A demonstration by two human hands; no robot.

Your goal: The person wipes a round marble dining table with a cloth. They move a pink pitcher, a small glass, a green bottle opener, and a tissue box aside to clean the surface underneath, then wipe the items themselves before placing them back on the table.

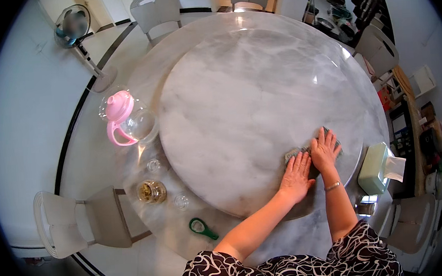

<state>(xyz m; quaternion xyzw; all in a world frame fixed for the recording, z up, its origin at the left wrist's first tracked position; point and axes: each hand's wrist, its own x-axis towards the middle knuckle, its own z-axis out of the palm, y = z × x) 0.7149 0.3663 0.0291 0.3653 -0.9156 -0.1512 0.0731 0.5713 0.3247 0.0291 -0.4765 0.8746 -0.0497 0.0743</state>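
Observation:
A patterned grey-green cloth point(291, 155) lies on the raised round marble turntable point(238, 109), near its front right edge. My left hand point(297, 178) presses flat on the cloth, its fingers close together and pointing away from me. Beside it, my right hand point(324, 151) also rests flat on the cloth with fingers spread, and a bracelet is on that wrist. Both palms hide much of the cloth, which shows at the fingertips and along the sides.
Left on the marble table point(228, 236) stand a glass pitcher with a pink lid point(119, 107), a glass jar point(152, 192) and a green-handled tool point(203, 229). A green tissue box point(373, 169) sits right. Chairs point(108, 215) surround the table; a fan point(74, 27) stands beyond.

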